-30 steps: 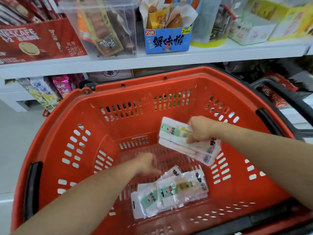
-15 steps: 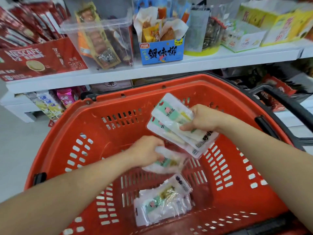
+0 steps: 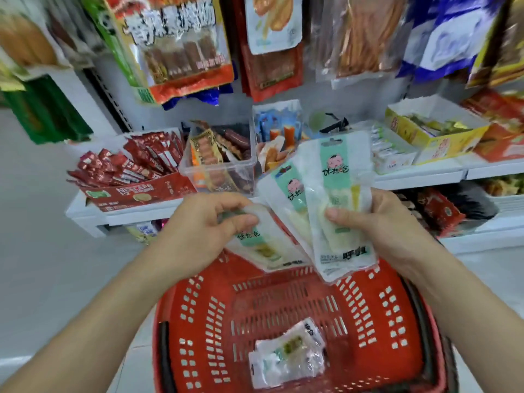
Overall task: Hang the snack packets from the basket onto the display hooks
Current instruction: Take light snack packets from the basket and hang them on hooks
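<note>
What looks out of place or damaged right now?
Nothing stands out. The right hand holds a fanned stack, the left hand pinches one packet, the leftover packets lie heaped in the basket; none looks torn.

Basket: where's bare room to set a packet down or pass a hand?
Bare: the basket floor between the loose packets and the far wall, and either side of them. Crowded: the shelf behind, fully stocked.

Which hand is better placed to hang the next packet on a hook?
Probably left: the left hand pinches one single white-and-green plastic packet, while the right hand grips a fan of several packets.
</note>
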Demonstrator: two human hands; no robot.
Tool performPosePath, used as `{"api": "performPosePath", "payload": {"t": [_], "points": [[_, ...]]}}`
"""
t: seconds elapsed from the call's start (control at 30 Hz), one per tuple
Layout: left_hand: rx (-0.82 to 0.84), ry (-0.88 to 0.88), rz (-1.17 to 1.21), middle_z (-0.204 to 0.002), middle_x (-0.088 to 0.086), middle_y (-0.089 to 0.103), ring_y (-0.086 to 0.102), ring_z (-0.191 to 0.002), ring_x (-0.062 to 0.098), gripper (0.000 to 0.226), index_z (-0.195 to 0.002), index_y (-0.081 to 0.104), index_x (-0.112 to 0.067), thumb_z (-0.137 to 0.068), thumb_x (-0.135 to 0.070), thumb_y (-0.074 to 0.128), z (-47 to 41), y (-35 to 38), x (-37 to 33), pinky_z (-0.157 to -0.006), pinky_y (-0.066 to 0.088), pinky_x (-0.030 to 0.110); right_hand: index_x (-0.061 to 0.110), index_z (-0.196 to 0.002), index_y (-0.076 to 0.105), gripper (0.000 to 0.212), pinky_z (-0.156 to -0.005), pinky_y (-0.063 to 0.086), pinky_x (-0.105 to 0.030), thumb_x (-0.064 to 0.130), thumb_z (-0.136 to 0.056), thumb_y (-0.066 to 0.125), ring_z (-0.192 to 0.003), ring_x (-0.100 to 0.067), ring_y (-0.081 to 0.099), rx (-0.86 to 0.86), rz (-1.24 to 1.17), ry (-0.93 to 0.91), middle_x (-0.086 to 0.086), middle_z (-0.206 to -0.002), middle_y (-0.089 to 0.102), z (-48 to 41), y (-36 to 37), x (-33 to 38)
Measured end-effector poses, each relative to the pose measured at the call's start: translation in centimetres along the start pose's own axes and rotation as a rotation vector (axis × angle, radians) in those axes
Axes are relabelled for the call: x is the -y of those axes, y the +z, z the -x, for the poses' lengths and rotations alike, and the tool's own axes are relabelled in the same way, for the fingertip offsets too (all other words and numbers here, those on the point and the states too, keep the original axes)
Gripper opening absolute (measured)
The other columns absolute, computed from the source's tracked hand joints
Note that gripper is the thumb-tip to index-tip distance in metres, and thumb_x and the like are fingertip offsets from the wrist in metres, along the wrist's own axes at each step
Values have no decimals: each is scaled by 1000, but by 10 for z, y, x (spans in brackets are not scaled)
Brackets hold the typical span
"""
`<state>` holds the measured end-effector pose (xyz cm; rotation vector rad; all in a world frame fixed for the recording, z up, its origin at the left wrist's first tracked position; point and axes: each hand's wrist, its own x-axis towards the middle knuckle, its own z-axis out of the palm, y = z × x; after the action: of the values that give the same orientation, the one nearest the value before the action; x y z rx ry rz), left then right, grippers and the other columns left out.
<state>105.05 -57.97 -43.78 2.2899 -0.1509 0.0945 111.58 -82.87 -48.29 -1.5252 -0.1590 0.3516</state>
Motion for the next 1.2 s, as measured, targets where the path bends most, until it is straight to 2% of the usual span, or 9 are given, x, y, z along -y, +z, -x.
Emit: {"api": "performPosePath", "payload": {"t": [0.2, 0.33, 0.53, 0.63, 0.7, 0.8, 0.9, 1.03, 1.2], "points": [[35, 74, -116, -108, -4, 52, 50, -101, 3, 12, -86, 72, -6, -86, -17, 68, -12, -100, -153, -83, 43, 16, 15, -88, 76, 12, -68, 56, -18, 12, -76, 76, -79, -11, 73, -8, 130, -52, 2, -85, 77, 61, 4, 165], [58, 35, -235, -93, 11, 68, 60, -88, 15, 27, -85, 68, -5, -88, -32, 65, -13, -159, -262, -84, 49, 35, 11, -89, 75, 23, -71, 57, -21, 18, -68, 74, -85, -17, 73, -11, 54, -54, -1, -88, 77, 105, 8, 284], [-8, 74, -183, -72, 11, 66, 60, -70, 14, 30, -76, 64, -3, -89, -30, 66, -1, -241, -397, -64, 46, 27, 20, -98, 76, 53, -90, 42, -68, 66, -74, 68, -100, -48, 64, -32, 8, 20, -30, -107, 65, 162, 4, 434], [-59, 147, -184, -66, 6, 65, 58, -67, 7, 21, -73, 65, -2, -87, -17, 69, 3, -277, -455, -54, 35, 12, 12, -91, 76, 34, -84, 53, -58, 42, -80, 67, -94, -41, 68, -82, -9, -61, -18, -97, 74, 182, -11, 495], [-110, 196, -178, -67, -11, 68, 61, -69, -7, 9, -76, 70, -4, -84, -8, 70, 5, -296, -485, -57, 37, 3, 19, -93, 74, 15, -71, 56, -39, 22, -80, 68, -88, -22, 73, -90, -26, -192, -2, -95, 76, 190, -23, 530], [-182, 283, -199, -70, -32, 66, 62, -69, -11, 10, -82, 75, -22, -81, -12, 75, 8, -311, -517, -58, 42, 5, 33, -110, 61, 40, -72, 57, -37, 3, -84, 69, -93, -18, 71, -55, 32, -302, 4, -105, 73, 197, -40, 566], [-239, 334, -219, -74, -25, 69, 65, -70, -5, 19, -84, 73, -26, -79, -8, 75, 7, -315, -536, -62, 48, 12, 34, -111, 55, 37, -70, 59, -38, 5, -89, 65, -88, -17, 72, -47, 24, -353, 6, -100, 73, 198, -49, 590], [-263, 334, -270, -69, -34, 65, 63, -73, -15, 24, -82, 76, -21, -78, 3, 74, -1, -315, -548, -64, 43, 0, 19, -88, 67, 11, -58, 42, -16, 22, -95, 59, -60, 0, 57, -120, 129, -498, 15, -65, 64, 189, -48, 609], [-271, 338, -346, -75, -22, 67, 64, -73, -5, 34, -96, 48, -40, -81, -23, 75, -16, -327, -555, -64, 51, 23, 16, -86, 66, 13, -53, 43, -12, 9, -94, 59, -56, 0, 61, -165, 95, -588, 9, -68, 71, 164, -40, 633]]}}
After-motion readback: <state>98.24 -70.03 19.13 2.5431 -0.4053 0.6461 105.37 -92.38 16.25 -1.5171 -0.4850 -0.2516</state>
